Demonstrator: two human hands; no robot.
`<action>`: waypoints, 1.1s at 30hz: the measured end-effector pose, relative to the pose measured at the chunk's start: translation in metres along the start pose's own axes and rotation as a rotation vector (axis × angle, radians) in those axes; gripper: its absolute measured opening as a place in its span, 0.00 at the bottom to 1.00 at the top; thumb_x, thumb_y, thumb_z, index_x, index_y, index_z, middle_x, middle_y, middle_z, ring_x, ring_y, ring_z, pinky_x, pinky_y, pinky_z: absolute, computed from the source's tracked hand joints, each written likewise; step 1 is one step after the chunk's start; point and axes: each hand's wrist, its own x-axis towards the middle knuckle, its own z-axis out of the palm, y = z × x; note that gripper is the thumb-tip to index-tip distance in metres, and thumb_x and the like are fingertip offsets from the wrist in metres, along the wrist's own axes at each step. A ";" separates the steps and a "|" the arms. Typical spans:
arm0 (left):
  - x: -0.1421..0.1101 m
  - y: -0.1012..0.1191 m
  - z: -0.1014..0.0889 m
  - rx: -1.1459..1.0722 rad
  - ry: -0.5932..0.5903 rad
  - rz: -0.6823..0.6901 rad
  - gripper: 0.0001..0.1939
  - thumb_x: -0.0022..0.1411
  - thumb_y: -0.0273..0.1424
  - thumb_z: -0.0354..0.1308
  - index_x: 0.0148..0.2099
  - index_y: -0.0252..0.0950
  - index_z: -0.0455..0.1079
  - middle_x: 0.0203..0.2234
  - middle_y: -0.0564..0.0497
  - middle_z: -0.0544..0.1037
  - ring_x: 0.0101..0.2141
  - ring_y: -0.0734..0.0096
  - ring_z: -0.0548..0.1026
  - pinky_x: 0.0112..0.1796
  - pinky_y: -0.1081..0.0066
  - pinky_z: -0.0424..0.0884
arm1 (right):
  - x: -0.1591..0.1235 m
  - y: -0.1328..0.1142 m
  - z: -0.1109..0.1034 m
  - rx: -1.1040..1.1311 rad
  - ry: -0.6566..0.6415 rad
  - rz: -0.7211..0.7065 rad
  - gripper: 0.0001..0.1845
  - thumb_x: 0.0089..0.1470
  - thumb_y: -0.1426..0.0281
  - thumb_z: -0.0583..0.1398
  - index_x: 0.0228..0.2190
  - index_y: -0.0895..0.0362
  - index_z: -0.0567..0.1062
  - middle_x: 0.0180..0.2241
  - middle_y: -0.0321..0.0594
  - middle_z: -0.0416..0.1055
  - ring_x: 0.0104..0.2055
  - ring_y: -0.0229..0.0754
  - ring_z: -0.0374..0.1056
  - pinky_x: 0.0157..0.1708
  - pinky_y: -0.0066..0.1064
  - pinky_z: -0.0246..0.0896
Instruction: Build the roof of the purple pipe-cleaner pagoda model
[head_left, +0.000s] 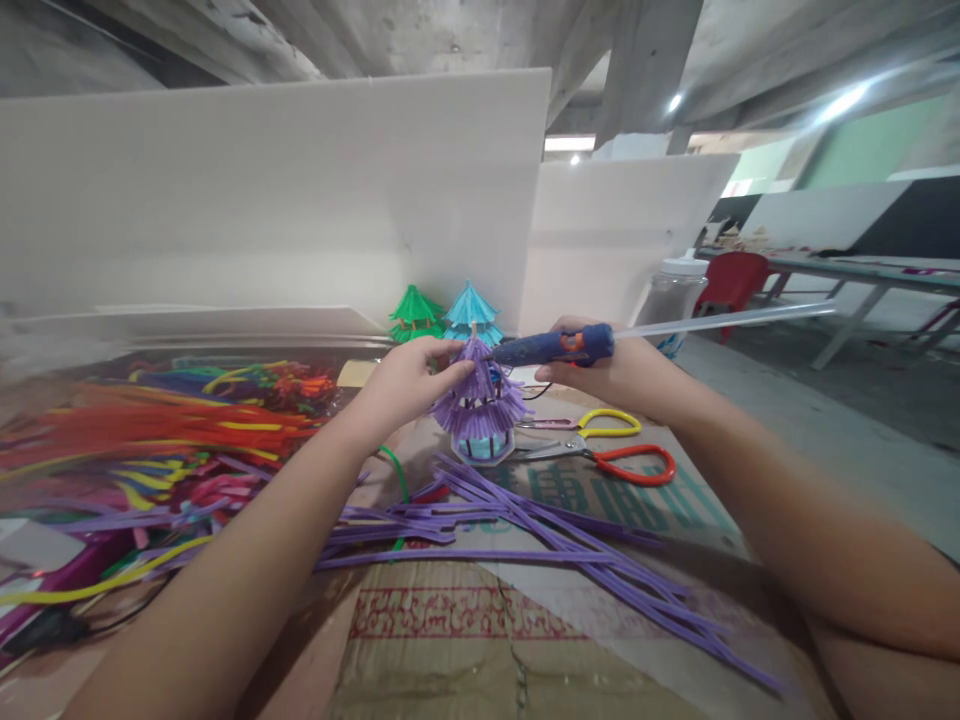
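Note:
A small purple pagoda model (480, 410) made of pipe cleaners stands on the cardboard (465, 640) in front of me. My left hand (405, 385) is closed, pinching the top tier of the model's roof. My right hand (600, 370) grips a blue glue gun (559, 348) with an orange trigger; a long clear glue stick (720, 320) sticks out of its back to the right. The gun's nozzle points left and touches the model's roof near my left fingertips.
Loose purple pipe cleaners (540, 530) lie spread across the cardboard. Yellow-handled scissors (600, 422) and red-handled scissors (622, 460) lie right of the model. A green pagoda (415, 315) and a blue pagoda (471, 312) stand behind. Mixed coloured pipe cleaners (150, 430) pile at left. White boards (300, 200) wall the back.

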 end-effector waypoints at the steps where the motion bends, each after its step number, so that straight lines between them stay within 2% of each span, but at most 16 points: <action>1: 0.000 0.000 0.000 0.002 0.001 0.008 0.23 0.63 0.44 0.55 0.55 0.38 0.75 0.28 0.49 0.77 0.34 0.63 0.76 0.37 0.69 0.70 | 0.000 0.000 0.000 0.008 0.005 -0.006 0.22 0.47 0.49 0.64 0.35 0.53 0.74 0.26 0.34 0.68 0.28 0.39 0.62 0.27 0.31 0.52; 10: -0.001 0.003 0.000 0.013 0.016 0.045 0.21 0.63 0.42 0.56 0.53 0.36 0.76 0.31 0.49 0.78 0.35 0.63 0.76 0.37 0.69 0.70 | 0.003 0.000 0.003 0.009 0.057 0.008 0.20 0.46 0.50 0.65 0.31 0.53 0.71 0.23 0.33 0.67 0.26 0.38 0.61 0.26 0.30 0.52; 19: 0.000 -0.001 0.002 -0.006 0.036 0.107 0.22 0.64 0.43 0.54 0.53 0.37 0.76 0.37 0.48 0.80 0.39 0.61 0.76 0.42 0.67 0.71 | 0.003 -0.002 0.005 0.060 0.076 0.022 0.17 0.46 0.54 0.65 0.31 0.53 0.72 0.24 0.34 0.67 0.27 0.39 0.62 0.27 0.32 0.53; 26: 0.000 -0.001 0.004 0.002 0.030 0.094 0.23 0.64 0.44 0.54 0.54 0.35 0.75 0.38 0.46 0.80 0.37 0.63 0.76 0.42 0.66 0.71 | 0.005 0.002 0.007 0.094 0.102 0.001 0.20 0.46 0.53 0.64 0.36 0.54 0.74 0.27 0.35 0.70 0.29 0.39 0.62 0.29 0.32 0.54; 33: -0.001 -0.001 0.004 -0.011 0.028 0.108 0.23 0.64 0.44 0.54 0.54 0.37 0.75 0.39 0.47 0.79 0.38 0.63 0.76 0.44 0.66 0.71 | 0.006 0.005 0.003 0.127 0.100 -0.025 0.19 0.48 0.52 0.63 0.33 0.54 0.74 0.25 0.34 0.68 0.26 0.38 0.60 0.27 0.31 0.52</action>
